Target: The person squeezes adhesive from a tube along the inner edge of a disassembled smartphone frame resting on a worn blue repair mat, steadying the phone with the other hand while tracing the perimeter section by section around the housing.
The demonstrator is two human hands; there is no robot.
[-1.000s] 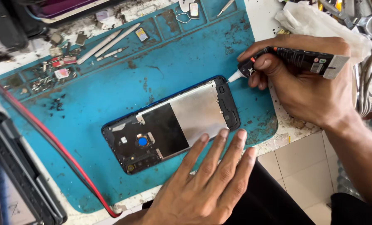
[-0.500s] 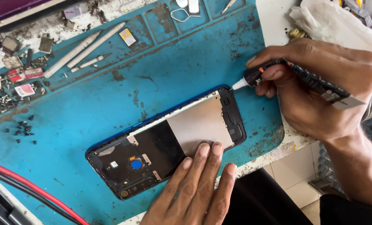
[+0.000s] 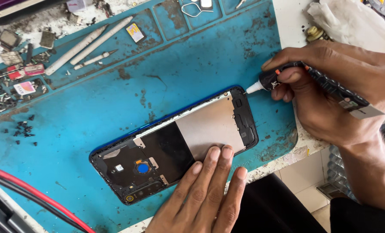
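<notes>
An opened phone shell [image 3: 166,151] lies face down on a blue work mat [image 3: 114,99], showing a silver plate, black parts and a small blue disc. My left hand [image 3: 205,194] lies flat with its fingertips pressing on the shell's near edge. My right hand [image 3: 334,95] grips a black glue tube [image 3: 317,84]. The tube's white nozzle touches the shell's far right corner.
Thin white tools [image 3: 84,45], small chips and loose screws [image 3: 22,127] sit in the mat's trays at the upper left. A red and black cable [image 3: 33,194] crosses the lower left. Crumpled white tissue [image 3: 352,21] lies at the upper right. The table's edge runs along the right.
The view has shifted so the phone sits lower and more central. The tube's nozzle has come down from above the mat onto the shell's far right corner. My left hand stays on the shell.
</notes>
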